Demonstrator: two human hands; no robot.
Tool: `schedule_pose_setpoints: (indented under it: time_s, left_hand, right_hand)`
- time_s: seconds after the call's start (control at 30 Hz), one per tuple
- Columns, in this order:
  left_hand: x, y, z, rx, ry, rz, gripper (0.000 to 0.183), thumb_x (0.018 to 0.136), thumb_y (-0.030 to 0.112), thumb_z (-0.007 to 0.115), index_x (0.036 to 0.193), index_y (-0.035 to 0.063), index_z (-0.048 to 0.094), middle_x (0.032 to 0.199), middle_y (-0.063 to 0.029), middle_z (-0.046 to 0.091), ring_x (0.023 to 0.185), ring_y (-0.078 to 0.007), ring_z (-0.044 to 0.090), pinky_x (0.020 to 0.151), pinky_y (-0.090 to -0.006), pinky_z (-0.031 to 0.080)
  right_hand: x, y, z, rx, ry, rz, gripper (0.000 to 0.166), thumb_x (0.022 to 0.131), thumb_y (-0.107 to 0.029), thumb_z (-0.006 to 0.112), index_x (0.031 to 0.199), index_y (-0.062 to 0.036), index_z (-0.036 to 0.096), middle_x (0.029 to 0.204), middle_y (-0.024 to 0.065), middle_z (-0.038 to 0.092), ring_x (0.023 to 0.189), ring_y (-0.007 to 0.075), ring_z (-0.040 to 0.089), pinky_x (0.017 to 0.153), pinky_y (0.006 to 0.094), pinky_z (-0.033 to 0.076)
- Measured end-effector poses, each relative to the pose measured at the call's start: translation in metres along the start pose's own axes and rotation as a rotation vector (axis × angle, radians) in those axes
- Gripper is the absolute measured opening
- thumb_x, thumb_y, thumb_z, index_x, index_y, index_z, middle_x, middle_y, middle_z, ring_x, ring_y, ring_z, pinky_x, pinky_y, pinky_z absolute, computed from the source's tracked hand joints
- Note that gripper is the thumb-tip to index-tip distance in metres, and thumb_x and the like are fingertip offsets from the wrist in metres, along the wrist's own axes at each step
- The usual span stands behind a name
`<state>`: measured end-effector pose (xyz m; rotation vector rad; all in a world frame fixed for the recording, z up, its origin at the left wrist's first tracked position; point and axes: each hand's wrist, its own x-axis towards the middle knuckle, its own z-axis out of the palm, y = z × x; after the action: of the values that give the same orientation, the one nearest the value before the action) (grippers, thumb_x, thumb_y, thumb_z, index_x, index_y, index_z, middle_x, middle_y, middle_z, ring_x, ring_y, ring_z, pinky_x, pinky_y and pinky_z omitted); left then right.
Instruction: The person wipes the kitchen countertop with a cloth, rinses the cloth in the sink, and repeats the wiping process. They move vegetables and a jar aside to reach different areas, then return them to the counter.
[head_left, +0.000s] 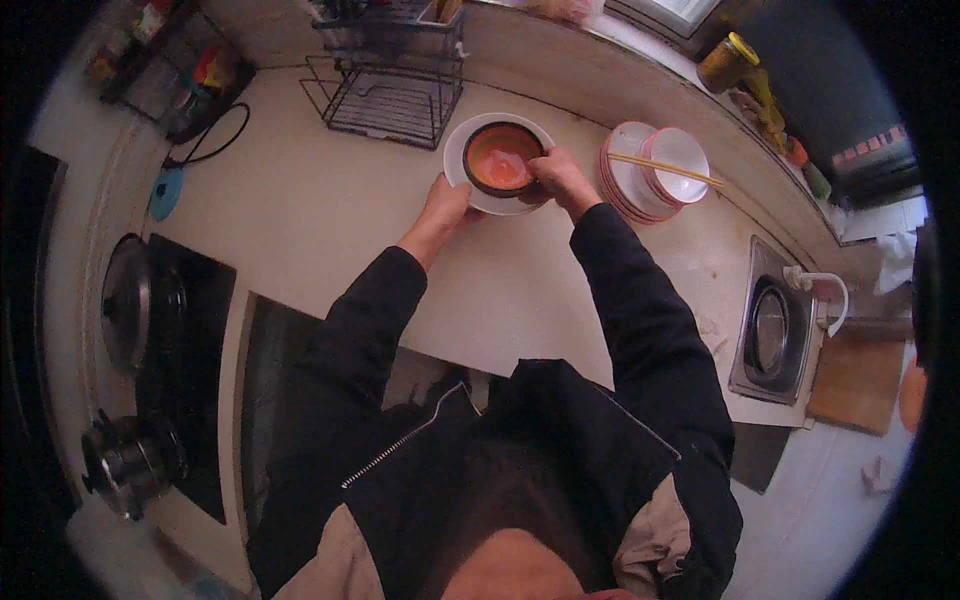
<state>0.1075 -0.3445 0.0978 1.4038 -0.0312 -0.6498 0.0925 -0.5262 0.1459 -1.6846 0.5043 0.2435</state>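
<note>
A bowl (501, 161) with a dark rim and an orange-red inside sits on a white plate (455, 156) in front of me. My left hand (448, 202) grips the plate's near left edge, thumb on top. At the right side, my right hand (556, 178) has its thumb on the bowl's rim and its fingers low by the plate; whether they also hold the plate is hard to tell. Right of it stand stacked plates (621, 176) with pink rims, bearing white bowls (681, 161), and a pair of wooden chopsticks (664, 169) lies across these.
A black wire dish rack (390, 105) stands at the back of the counter (510, 292). On the left are a black cooktop (202, 360), a lidded pan (127, 304) and a metal pot (124, 465). The sink (776, 330) with its white faucet (836, 289) is on the right.
</note>
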Motion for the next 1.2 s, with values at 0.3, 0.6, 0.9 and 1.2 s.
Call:
schedule_pose_setpoints:
  time_s: [0.3,0.6,0.9,1.2]
  left_hand:
    - [0.072,0.011,0.031,0.108,0.025,0.007,0.031,0.083,0.012,0.039,0.113,0.006,0.049,0.098,-0.0088,0.059,0.082,-0.0195,0.059,0.062,-0.034,0.05]
    - [0.109,0.01,0.054,0.164,-0.012,-0.048,0.032,0.085,0.021,0.046,0.114,0.0081,0.048,0.1,-0.0079,0.06,0.081,-0.0193,0.061,0.065,-0.0347,0.053]
    - [0.123,0.01,0.062,0.131,-0.015,-0.032,0.035,0.084,0.021,0.046,0.116,0.0081,0.046,0.103,-0.0084,0.059,0.082,-0.0207,0.061,0.066,-0.036,0.052]
    - [0.131,0.011,0.054,0.037,-0.071,-0.104,0.037,0.082,0.012,0.045,0.118,0.0033,0.044,0.113,-0.0082,0.053,0.093,-0.0235,0.057,0.067,-0.0363,0.055]
  right_hand:
    - [0.057,0.018,-0.03,0.124,0.151,0.038,0.031,0.075,-0.001,0.045,0.102,0.0134,0.049,0.087,0.023,0.059,0.065,0.0322,0.064,0.05,0.0379,0.056]
    - [0.085,0.028,-0.046,0.366,0.27,0.096,0.029,0.078,0.0,0.043,0.105,0.009,0.049,0.093,0.0209,0.057,0.075,0.0327,0.062,0.05,0.046,0.055]
    - [0.103,0.038,-0.057,0.337,0.302,0.064,0.033,0.078,-0.004,0.046,0.107,0.0127,0.048,0.098,0.0223,0.057,0.078,0.0327,0.062,0.052,0.0423,0.057]
    - [0.098,0.026,-0.053,0.274,0.235,0.084,0.041,0.084,-0.016,0.044,0.116,0.0083,0.043,0.106,0.0184,0.055,0.085,0.0307,0.061,0.06,0.0407,0.057]
